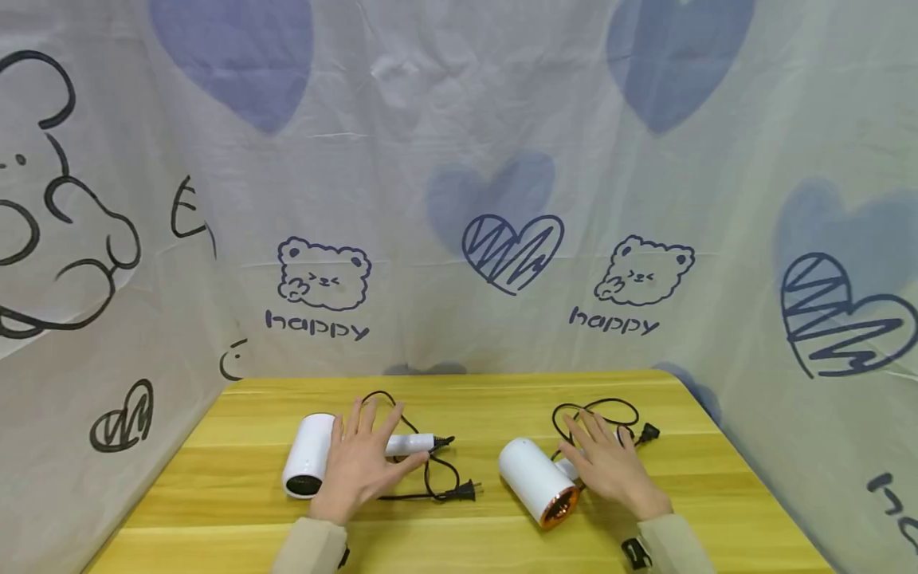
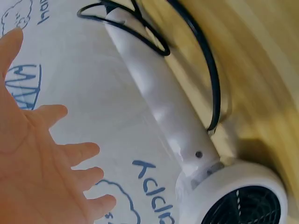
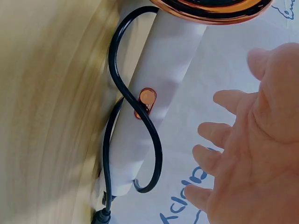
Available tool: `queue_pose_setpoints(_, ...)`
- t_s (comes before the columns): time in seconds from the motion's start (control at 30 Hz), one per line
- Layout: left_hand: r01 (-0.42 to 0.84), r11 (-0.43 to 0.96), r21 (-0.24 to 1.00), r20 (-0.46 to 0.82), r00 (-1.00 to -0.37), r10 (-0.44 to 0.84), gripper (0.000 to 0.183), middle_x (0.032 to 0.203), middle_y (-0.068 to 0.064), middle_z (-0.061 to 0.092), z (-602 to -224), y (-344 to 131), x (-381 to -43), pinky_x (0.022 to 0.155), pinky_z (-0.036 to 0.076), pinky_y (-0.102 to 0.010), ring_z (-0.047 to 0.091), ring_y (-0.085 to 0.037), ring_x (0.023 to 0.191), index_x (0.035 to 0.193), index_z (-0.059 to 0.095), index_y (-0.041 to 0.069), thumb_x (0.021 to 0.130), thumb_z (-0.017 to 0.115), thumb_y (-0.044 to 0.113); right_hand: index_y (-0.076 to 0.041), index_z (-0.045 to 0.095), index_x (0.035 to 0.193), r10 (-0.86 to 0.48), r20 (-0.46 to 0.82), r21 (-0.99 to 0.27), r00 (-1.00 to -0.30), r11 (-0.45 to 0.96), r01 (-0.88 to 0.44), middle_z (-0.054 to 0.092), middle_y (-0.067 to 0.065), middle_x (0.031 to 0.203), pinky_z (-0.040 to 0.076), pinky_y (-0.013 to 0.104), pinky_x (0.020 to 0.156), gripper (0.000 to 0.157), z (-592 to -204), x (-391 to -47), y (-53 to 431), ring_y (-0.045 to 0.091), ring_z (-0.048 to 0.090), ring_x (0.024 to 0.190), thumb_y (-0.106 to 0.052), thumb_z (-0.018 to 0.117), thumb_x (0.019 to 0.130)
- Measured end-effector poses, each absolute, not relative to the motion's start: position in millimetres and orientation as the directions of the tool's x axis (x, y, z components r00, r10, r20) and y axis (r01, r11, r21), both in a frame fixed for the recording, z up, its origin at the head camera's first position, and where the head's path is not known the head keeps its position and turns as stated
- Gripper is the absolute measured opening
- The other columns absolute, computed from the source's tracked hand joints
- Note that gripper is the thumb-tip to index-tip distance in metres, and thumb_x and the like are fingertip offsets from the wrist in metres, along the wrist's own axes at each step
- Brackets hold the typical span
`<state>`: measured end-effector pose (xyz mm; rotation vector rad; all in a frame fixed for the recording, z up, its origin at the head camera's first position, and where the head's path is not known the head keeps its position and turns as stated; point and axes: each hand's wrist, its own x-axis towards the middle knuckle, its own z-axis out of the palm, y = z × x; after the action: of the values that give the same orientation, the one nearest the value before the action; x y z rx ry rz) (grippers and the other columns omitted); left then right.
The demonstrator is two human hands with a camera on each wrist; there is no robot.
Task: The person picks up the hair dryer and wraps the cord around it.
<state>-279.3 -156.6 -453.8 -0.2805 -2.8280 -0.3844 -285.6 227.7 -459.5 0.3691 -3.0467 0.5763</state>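
Two white hair dryers lie on a wood-grain table. Over the left hair dryer (image 1: pixel 307 458), my left hand (image 1: pixel 362 462) is spread with its fingers apart, overlapping the dryer's middle in the head view. The left wrist view shows a gap between that palm (image 2: pixel 42 158) and the white handle (image 2: pixel 159 93). My right hand (image 1: pixel 610 466) hovers with extended fingers over the handle of the right hair dryer (image 1: pixel 534 478), which has a copper-coloured front ring. In the right wrist view, its handle (image 3: pixel 154 79) carries a copper switch (image 3: pixel 147 98), with the hand apart from it. Both hands hold nothing.
Black cords with plugs trail from both dryers; one plug (image 1: pixel 462 491) lies between them, the other plug (image 1: pixel 649 432) at the right. The yellow table (image 1: pixel 237 446) is enclosed at the back and sides by a printed white cloth (image 1: pixel 430 343).
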Motion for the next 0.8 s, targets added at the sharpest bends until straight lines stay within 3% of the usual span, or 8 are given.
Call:
queue_pose_setpoints(0.27,0.245,0.929,0.277,0.309,-0.938,0.156,0.085,0.146,-0.025,0.044,-473,-131,-283,0.112,0.029,-0.063,0.034,-0.044,0.14,0.145,0.047,0.018,0.083,0.053,0.075,-0.013,0.034,0.153,-0.239,0.022,-0.365,-0.971,0.902,-0.23,0.022,0.024,0.159,0.006,0.07,0.115,0.054,-460,-282,226,0.046,0.016,0.147,-0.04,0.031,0.106)
queue_pose_setpoints(0.5,0.306,0.906,0.291,0.337,-0.919,0.202,0.077,0.132,-0.021,0.055,-485,-107,-282,0.103,0.039,-0.058,0.048,-0.04,0.126,0.136,0.055,0.011,0.085,0.058,0.068,-0.007,0.042,0.148,-0.278,0.016,-0.413,-0.96,0.873,-0.26,0.031,0.03,0.153,0.018,0.07,0.113,0.046,-464,-282,223,0.051,0.024,0.142,-0.019,0.038,0.104)
queue_pose_setpoints(0.67,0.33,0.905,0.269,0.376,-0.901,0.217,0.068,0.125,-0.019,0.059,-486,-92,-279,0.094,0.043,-0.056,0.053,-0.038,0.115,0.13,0.06,0.009,0.084,0.066,0.059,0.0,0.048,0.142,-0.32,0.065,-0.404,-0.945,0.858,-0.318,0.038,0.033,0.147,0.025,0.068,0.111,0.056,-464,-282,224,0.054,0.031,0.137,0.008,0.043,0.086)
queue_pose_setpoints(0.8,0.354,0.908,0.223,0.389,-0.887,0.251,0.06,0.119,-0.017,0.059,-488,-81,-274,0.088,0.043,-0.052,0.052,-0.036,0.109,0.124,0.063,0.008,0.083,0.071,0.051,0.003,0.053,0.136,-0.352,0.11,-0.38,-0.93,0.849,-0.366,0.049,0.03,0.139,0.033,0.066,0.108,0.062,-469,-282,227,0.052,0.043,0.129,0.018,0.049,0.075)
